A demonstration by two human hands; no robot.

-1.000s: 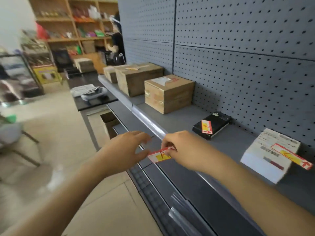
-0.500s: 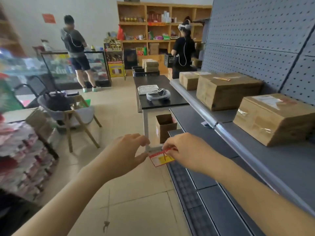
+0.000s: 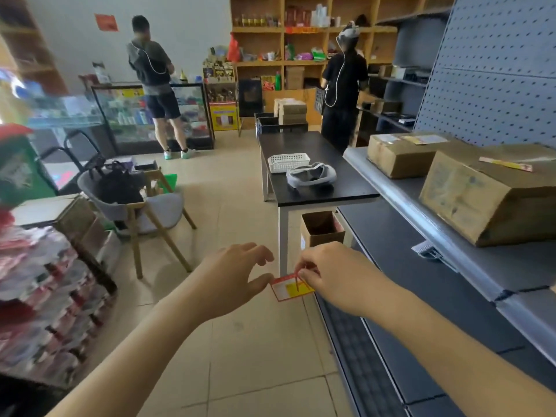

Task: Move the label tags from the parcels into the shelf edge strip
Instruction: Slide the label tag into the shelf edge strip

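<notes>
Pinching the label tag [image 3: 291, 289] with my right hand [image 3: 334, 278] over the floor, left hand [image 3: 237, 275] loose, thumb touching its 9 o'clock edge. Shelf edge strip [image 3: 427, 218] is sitting at 2 o'clock, cardboard parcels [image 3: 481, 194] behind it.

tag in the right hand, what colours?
Red border, white and yellow panels, on the tag pinched by the right hand. Head view.
</notes>
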